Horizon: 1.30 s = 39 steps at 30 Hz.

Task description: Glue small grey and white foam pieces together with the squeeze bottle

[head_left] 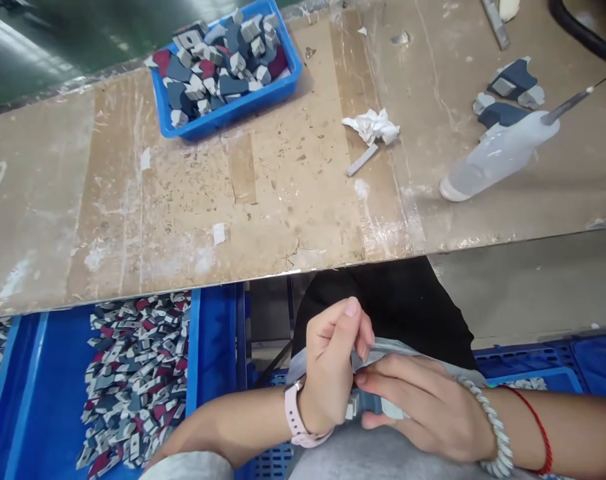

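Close to my body, below the table edge, both hands meet. A small blue-and-grey moulded piece (370,403) shows between them, partly hidden. My right hand (427,407) is closed on this piece, with the fingers over its top and the thumb below. My left hand (333,363), with a pink watch at the wrist, is curled beside the piece with its thumb up. What its fingers hold, if anything, is hidden. On the table lie two similar pieces (515,83), next to a white squeeze bottle (503,157) with a thin nozzle.
A blue tray (190,130) of similar blue, grey and dark red pieces stands at the table's back. Crumpled white tissue (375,125) and a small grey bar (363,160) lie mid-table. Below left, a large blue bin (194,353) holds many pieces. A black cable (583,33) curves at top right.
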Motion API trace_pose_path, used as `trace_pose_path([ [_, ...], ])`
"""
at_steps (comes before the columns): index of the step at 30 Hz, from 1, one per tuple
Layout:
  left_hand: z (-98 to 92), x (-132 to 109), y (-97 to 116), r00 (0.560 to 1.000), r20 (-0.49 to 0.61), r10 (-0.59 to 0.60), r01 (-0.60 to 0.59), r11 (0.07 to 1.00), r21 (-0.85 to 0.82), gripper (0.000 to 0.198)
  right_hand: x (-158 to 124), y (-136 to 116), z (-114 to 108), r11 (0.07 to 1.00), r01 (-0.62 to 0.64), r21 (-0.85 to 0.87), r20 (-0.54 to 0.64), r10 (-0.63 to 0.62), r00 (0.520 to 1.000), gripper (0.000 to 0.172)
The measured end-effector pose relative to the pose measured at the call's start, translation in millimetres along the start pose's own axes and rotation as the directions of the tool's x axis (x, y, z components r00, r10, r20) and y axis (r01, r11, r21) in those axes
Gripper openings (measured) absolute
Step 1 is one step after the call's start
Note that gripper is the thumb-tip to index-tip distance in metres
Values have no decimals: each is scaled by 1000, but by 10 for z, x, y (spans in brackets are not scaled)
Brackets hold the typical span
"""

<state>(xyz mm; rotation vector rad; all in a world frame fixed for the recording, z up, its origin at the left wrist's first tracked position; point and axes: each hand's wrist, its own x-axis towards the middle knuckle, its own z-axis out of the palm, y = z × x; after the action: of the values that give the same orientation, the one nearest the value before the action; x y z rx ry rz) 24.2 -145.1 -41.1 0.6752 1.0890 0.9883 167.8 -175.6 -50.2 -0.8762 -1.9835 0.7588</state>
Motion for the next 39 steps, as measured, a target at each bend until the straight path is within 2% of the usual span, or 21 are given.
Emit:
trace_pose_path([
  [4, -3, -18, -238, 997, -38, -64, 62, 997, -34, 50, -222, 67, 43, 997, -29, 67, 29, 27, 999, 27],
  [9, 27, 53, -367, 991, -50, -121, 117, 990, -72, 51, -337, 147, 98, 993, -62, 101, 21, 60, 998, 29],
  [14, 63, 134, -355, 989, -75, -126, 119, 988, -95, 50, -293, 147, 63, 995, -84, 61, 26, 83, 996, 28],
  [25, 82, 193, -307, 983, -61, -174, 171, 983, -61, 51, -233, 170, 13, 997, -70, 12, 37, 70, 997, 26],
  [31, 61, 156, -330, 985, -73, -156, 153, 987, -51, 52, -236, 213, 24, 996, -65, 68, 61, 61, 996, 24],
  [39, 88, 199, -351, 977, -62, -203, 197, 977, -86, 52, -245, 269, 13, 996, -56, 74, 33, 54, 998, 24],
])
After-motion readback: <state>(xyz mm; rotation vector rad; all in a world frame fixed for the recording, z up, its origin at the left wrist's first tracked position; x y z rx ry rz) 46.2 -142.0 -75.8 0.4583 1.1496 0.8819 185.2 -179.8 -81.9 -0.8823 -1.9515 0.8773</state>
